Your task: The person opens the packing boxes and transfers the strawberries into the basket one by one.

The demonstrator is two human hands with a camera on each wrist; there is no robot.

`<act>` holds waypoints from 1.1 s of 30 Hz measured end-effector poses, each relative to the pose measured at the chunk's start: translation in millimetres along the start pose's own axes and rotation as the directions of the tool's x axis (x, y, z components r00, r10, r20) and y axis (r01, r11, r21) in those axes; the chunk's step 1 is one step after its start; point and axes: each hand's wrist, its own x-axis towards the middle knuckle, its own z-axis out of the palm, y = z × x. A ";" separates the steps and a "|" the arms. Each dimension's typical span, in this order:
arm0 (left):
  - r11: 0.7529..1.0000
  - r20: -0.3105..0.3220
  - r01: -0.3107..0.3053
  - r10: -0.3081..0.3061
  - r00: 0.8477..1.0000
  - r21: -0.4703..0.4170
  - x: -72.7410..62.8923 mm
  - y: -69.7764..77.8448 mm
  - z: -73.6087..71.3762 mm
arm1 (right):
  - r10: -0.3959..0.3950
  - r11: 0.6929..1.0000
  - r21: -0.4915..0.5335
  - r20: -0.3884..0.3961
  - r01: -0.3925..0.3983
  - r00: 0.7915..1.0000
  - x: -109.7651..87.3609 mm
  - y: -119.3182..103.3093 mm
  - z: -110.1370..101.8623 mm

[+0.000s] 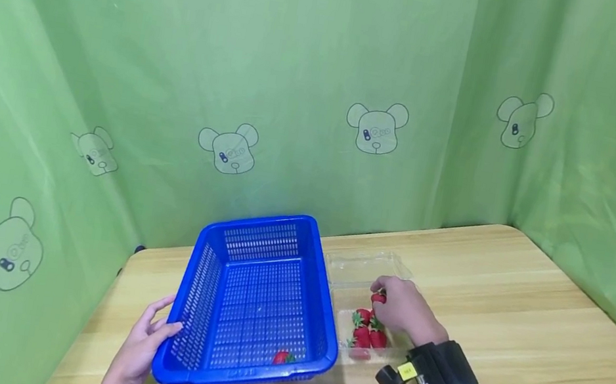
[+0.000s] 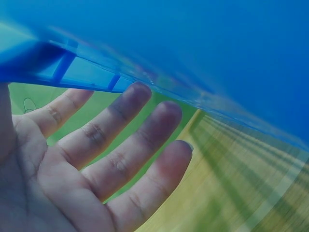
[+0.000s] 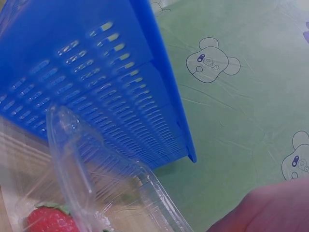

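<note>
While our left hand (image 1: 142,343) rests open-fingered against the blue basket (image 1: 258,301) wall, our right hand (image 1: 404,309) pinches a strawberry (image 1: 378,297) — above the clear clamshell box (image 1: 365,307) (several berries inside). One strawberry in the basket (image 1: 283,357) lies near its front wall.

Head: looks down and forward over the table (image 1: 532,332), mid-distance.
Left wrist: very close under the blue basket (image 2: 193,43) rim.
Right wrist: close, facing the basket's side wall.
Shared: the basket.
</note>
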 end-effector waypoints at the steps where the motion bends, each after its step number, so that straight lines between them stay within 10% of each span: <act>1: 1.000 -0.001 0.002 -0.002 1.000 -0.001 0.1 0.4 0.3 | -0.001 1.000 -0.001 0.001 0.001 1.000 -0.1 -0.3 -0.5; 33: 1.000 0.004 -0.005 0.005 1.000 0.000 -1.7 1.1 0.2 | -0.037 0.999 -0.001 -0.020 0.037 0.999 -2.7 -6.5 -2.2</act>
